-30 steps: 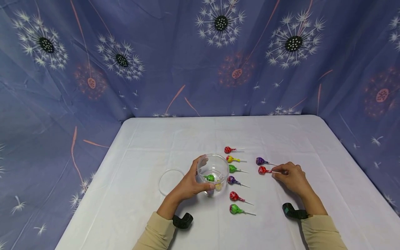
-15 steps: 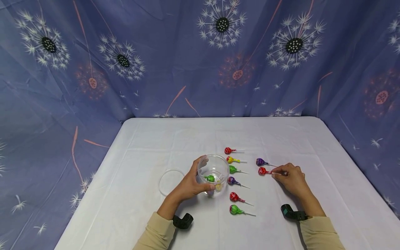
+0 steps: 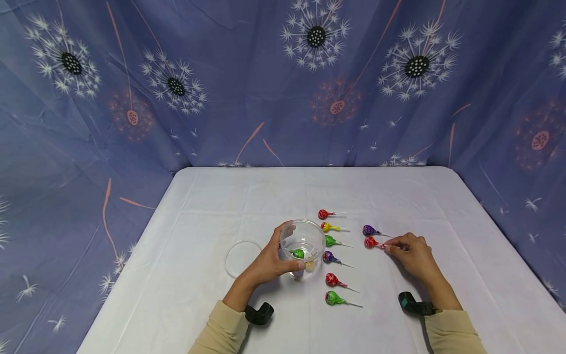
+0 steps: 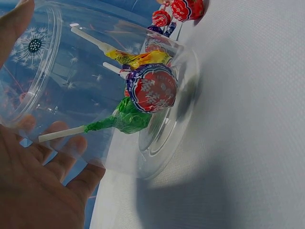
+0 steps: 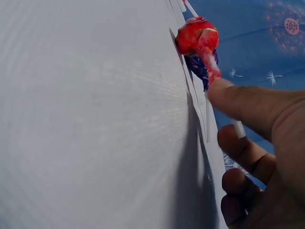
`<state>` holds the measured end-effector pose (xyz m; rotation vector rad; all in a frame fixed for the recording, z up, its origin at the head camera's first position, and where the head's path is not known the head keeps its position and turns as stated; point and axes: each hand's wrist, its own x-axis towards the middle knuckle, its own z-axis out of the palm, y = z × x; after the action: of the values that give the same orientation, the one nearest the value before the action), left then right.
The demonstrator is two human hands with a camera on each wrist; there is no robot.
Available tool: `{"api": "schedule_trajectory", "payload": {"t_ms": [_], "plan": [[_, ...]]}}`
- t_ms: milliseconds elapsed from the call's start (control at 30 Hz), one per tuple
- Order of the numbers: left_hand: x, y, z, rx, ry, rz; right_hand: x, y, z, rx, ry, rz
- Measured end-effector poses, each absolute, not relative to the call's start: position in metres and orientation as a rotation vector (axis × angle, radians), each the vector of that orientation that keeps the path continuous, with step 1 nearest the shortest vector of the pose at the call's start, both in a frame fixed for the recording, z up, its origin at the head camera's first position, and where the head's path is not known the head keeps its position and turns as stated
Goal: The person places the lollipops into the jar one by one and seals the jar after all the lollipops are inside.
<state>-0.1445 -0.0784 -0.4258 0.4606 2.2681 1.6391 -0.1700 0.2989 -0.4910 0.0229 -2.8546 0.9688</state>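
My left hand (image 3: 267,260) grips a clear plastic tub (image 3: 302,236) from its left side, thumb in front and fingers behind. Inside, the left wrist view shows a green lollipop (image 4: 131,117), a yellow-wrapped lollipop (image 4: 143,59) and a purple-and-red one with white sticks. To the right, my right hand (image 3: 413,253) pinches the stick of a red lollipop (image 3: 371,242) between thumb and forefinger. Just beyond that one lies a purple lollipop (image 3: 370,230); the right wrist view shows it behind the red head (image 5: 198,36).
Between the hands runs a column of lollipops: red (image 3: 324,214), yellow (image 3: 327,226), green (image 3: 331,241), purple (image 3: 329,257), then another red (image 3: 333,280) and green (image 3: 333,298). A clear round lid (image 3: 227,263) lies left of the tub on the white-covered table (image 3: 212,196).
My right hand's fingertips have moved slightly left along the red lollipop's stick, closer to its wrapped head. The left hand and tub stay in place.
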Motion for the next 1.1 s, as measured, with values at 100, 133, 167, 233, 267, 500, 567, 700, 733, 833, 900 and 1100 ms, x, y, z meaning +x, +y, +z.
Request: {"api": "schedule_trajectory", "payload": {"t_ms": [100,133,167,233,267,500,567,700,733,833,900,1100], "plan": [[-0.142,-0.078,-0.422,0.460,2.272,1.630,-0.168,0.297,-0.488,0.026,-2.841,0.968],[-0.142,-0.078,-0.421,0.460,2.271,1.629,-0.168,0.295,-0.486,0.027,-2.834,0.964],[-0.141,-0.078,-0.421,0.461,2.270,1.628,-0.167,0.294,-0.485,0.035,-2.824,0.965],[-0.141,-0.078,-0.422,0.461,2.267,1.628,-0.167,0.292,-0.482,0.051,-2.802,0.965],[-0.141,-0.079,-0.422,0.462,2.265,1.630,-0.167,0.291,-0.480,0.058,-2.789,0.971],[-0.141,-0.078,-0.424,0.458,2.257,1.656,-0.166,0.279,-0.464,0.116,-2.726,1.006],[-0.141,-0.078,-0.424,0.455,2.257,1.656,-0.165,0.275,-0.460,0.134,-2.699,1.027],[-0.141,-0.078,-0.423,0.455,2.260,1.648,-0.162,0.265,-0.450,0.162,-2.652,1.092],[-0.141,-0.078,-0.423,0.456,2.261,1.646,-0.162,0.262,-0.447,0.167,-2.644,1.106],[-0.142,-0.078,-0.422,0.459,2.262,1.644,-0.161,0.255,-0.441,0.186,-2.619,1.137],[-0.142,-0.078,-0.422,0.462,2.260,1.645,-0.160,0.251,-0.437,0.202,-2.601,1.157],[-0.142,-0.078,-0.422,0.457,2.247,1.657,-0.159,0.240,-0.426,0.235,-2.581,1.204]]}}
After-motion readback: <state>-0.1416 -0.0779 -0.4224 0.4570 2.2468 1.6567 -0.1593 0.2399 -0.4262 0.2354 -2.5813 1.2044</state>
